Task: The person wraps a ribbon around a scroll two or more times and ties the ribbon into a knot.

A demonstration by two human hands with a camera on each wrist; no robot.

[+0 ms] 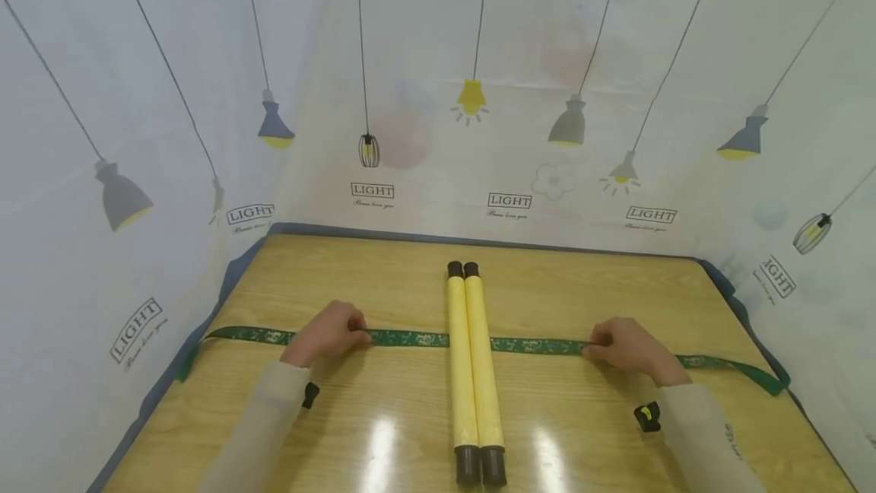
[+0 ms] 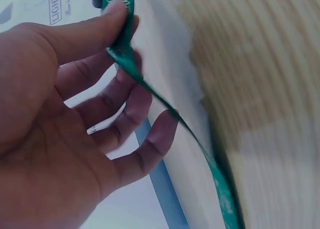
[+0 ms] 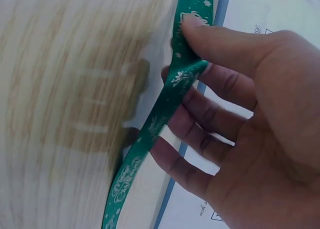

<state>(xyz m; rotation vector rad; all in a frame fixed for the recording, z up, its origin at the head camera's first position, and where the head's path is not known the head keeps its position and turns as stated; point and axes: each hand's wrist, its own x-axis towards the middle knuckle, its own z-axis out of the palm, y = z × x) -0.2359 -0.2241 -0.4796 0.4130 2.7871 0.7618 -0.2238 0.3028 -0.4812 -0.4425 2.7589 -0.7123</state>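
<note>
A white wall cloth (image 1: 424,29) with drawn lamps on it goes around the bench (image 1: 390,272), which is made of pale wood. In the head view, a green ribbon (image 1: 411,338) goes across the bench, from the left edge to the right edge. Two yellow sticks (image 1: 461,371) with black ends lie side by side on top of it, in the middle. They point at the bench's far edge. The left hand (image 1: 331,332) is between the sticks and the left edge, and the right hand (image 1: 630,345) is between the sticks and the right edge. In the left wrist view, the left grip is a pinch on the ribbon, which is twisted below the thumb. In the right wrist view, the right grip pinches the ribbon too, with the thumb on top. White letters and flowers show on it.
</note>
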